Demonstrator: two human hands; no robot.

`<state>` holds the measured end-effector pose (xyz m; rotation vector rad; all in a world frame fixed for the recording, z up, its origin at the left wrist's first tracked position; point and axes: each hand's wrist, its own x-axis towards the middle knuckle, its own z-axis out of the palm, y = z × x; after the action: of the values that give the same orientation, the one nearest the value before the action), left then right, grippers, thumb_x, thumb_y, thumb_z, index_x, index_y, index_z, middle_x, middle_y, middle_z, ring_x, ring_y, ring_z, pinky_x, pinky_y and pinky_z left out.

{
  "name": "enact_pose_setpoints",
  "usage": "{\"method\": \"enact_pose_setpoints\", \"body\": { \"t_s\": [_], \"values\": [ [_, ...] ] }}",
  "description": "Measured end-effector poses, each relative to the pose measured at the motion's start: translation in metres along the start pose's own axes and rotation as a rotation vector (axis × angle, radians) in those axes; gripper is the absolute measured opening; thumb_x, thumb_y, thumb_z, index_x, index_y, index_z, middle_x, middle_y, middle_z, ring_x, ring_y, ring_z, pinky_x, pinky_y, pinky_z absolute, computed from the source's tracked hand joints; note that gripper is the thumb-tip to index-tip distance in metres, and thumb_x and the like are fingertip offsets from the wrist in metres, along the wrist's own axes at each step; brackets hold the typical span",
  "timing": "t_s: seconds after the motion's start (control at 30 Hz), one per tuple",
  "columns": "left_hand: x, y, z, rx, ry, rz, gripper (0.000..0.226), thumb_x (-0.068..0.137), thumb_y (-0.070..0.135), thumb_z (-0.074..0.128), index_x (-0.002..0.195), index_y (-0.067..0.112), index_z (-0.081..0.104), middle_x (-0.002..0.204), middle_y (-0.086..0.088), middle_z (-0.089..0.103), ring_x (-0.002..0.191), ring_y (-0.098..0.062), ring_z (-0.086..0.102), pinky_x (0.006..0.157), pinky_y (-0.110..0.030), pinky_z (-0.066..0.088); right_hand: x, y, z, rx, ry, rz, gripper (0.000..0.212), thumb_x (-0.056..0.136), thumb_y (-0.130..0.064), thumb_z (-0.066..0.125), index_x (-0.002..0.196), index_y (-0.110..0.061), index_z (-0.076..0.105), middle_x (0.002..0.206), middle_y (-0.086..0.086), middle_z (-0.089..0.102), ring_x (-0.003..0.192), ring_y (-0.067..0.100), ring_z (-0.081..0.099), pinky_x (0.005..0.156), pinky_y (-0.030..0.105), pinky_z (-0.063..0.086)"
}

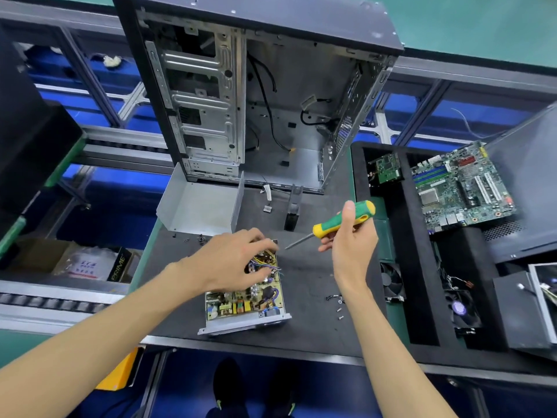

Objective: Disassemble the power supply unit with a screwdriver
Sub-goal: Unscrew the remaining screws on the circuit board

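At lower centre the left hand [232,260] presses on the opened power supply [245,300], likely steadying it, while the right hand [351,245] grips the screwdriver [337,224], tip angled toward its far corner.

Opened power supply unit [245,300] lies flat, circuit board exposed; green-yellow screwdriver [340,224] tilted above.

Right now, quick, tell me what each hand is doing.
Left hand: fingers curled down on the open power supply; whether it grips anything cannot be told.
Right hand: closed around the screwdriver, tip clear of the board.
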<state>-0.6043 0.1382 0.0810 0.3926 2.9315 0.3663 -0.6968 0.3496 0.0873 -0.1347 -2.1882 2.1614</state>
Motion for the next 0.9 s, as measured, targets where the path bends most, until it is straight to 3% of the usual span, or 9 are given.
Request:
{"method": "enact_pose_setpoints", "body": {
  "t_s": [0.13, 0.27, 0.37, 0.5, 0.9],
  "values": [
    [0.004, 0.008, 0.020, 0.270, 0.037, -0.075, 0.054, 0.097, 0.064, 0.025, 0.134, 0.038, 0.054, 0.120, 0.005, 0.057, 0.105, -0.017, 0.059, 0.085, -0.037, 0.045, -0.009, 0.010, -0.005, -0.138, -0.113, -0.178, 0.036, 0.091, -0.052, 0.061, 0.077, -0.020, 0.054, 0.059, 0.009, 0.069, 0.045, 0.023, 0.068, 0.040, 0.030, 0.053],
    [0.002, 0.009, 0.026, 0.250, 0.137, -0.051, 0.044, 0.097, 0.057, 0.041, 0.111, 0.026, 0.068, 0.104, 0.001, 0.060, 0.091, -0.021, 0.063, 0.078, -0.039, 0.048, -0.015, 0.017, -0.003, -0.239, -0.199, -0.278, 0.026, 0.093, -0.049, 0.063, 0.079, -0.028, 0.056, 0.064, -0.004, 0.071, 0.054, 0.016, 0.072, 0.046, 0.041, 0.059],
    [0.003, 0.009, 0.030, 0.238, 0.209, -0.044, 0.031, 0.096, 0.049, 0.054, 0.100, 0.023, 0.071, 0.096, 0.000, 0.060, 0.082, -0.022, 0.063, 0.074, -0.038, 0.046, -0.018, 0.022, 0.000, -0.288, -0.234, -0.294, 0.023, 0.092, -0.048, 0.062, 0.081, -0.029, 0.056, 0.065, -0.003, 0.067, 0.058, 0.023, 0.071, 0.053, 0.049, 0.059],
    [0.005, 0.007, 0.034, 0.202, 0.268, -0.038, 0.021, 0.094, 0.041, 0.058, 0.093, 0.024, 0.070, 0.092, 0.003, 0.058, 0.077, -0.020, 0.061, 0.074, -0.038, 0.044, -0.019, 0.026, 0.002, -0.336, -0.286, -0.300, 0.026, 0.091, -0.051, 0.061, 0.083, -0.027, 0.055, 0.066, 0.001, 0.064, 0.064, 0.031, 0.068, 0.058, 0.052, 0.058],
    [0.004, 0.006, 0.038, 0.139, 0.304, -0.075, 0.017, 0.092, 0.041, 0.060, 0.093, 0.027, 0.070, 0.095, 0.006, 0.060, 0.077, -0.016, 0.059, 0.076, -0.037, 0.042, -0.017, 0.028, 0.003, -0.340, -0.311, -0.220, 0.026, 0.091, -0.052, 0.060, 0.082, -0.028, 0.055, 0.069, 0.006, 0.067, 0.066, 0.033, 0.070, 0.060, 0.052, 0.059]
  ]
}}
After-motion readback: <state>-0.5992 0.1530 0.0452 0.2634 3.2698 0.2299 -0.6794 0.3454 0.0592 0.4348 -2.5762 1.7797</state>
